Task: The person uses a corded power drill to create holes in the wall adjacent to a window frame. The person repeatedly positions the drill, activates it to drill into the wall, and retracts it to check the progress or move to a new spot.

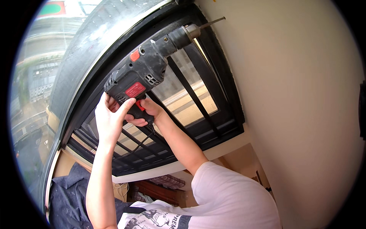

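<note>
A dark grey power drill with red parts is held up and tilted, its chuck toward the upper right. My right hand wraps round its handle, beside the red trigger. Below the motor's back end, my left hand grips the drill's rear, thumb laid near the red label. From the metal chuck a long drill bit points at the pale wall. I cannot tell whether its tip touches the wall. Some fingers are hidden behind the drill.
Behind the drill is a black barred window frame, with a curved glass pane at left. A thin dark cord hangs below the handle. Dark blue cloth lies at lower left, and a coiled pale cable is beyond it.
</note>
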A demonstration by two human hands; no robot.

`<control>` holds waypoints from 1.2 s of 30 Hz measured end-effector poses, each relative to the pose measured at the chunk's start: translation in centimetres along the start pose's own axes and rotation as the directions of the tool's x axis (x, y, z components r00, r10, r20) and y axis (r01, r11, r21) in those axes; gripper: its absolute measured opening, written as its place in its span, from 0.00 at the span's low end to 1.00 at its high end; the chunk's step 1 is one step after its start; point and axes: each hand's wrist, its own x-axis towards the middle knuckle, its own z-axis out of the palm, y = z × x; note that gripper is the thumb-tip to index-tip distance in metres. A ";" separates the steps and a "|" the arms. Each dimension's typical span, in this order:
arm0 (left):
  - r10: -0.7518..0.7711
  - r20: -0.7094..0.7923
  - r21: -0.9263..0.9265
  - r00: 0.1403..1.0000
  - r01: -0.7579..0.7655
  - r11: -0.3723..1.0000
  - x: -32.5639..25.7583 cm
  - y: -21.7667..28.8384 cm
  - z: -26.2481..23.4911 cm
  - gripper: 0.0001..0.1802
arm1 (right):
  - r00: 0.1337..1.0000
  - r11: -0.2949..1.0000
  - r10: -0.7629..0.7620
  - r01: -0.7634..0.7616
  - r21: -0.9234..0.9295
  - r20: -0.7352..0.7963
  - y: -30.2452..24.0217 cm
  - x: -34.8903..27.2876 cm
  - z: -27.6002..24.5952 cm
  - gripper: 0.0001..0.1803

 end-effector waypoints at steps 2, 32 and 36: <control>0.003 0.001 -0.003 1.000 -0.003 1.000 0.1 -0.1 -0.1 0.21 | 1.000 1.000 0.001 -0.001 -0.006 -0.006 -0.1 0.0 0.1 0.33; 0.014 -0.011 -0.007 1.000 -0.014 1.000 0.0 -0.2 -0.2 0.22 | 1.000 0.999 0.024 -0.024 -0.022 -0.016 0.0 0.2 0.3 0.35; 0.008 -0.010 0.017 1.000 -0.008 1.000 0.0 -0.2 -0.3 0.23 | 1.000 1.000 0.015 -0.015 -0.023 -0.009 0.0 0.3 0.3 0.35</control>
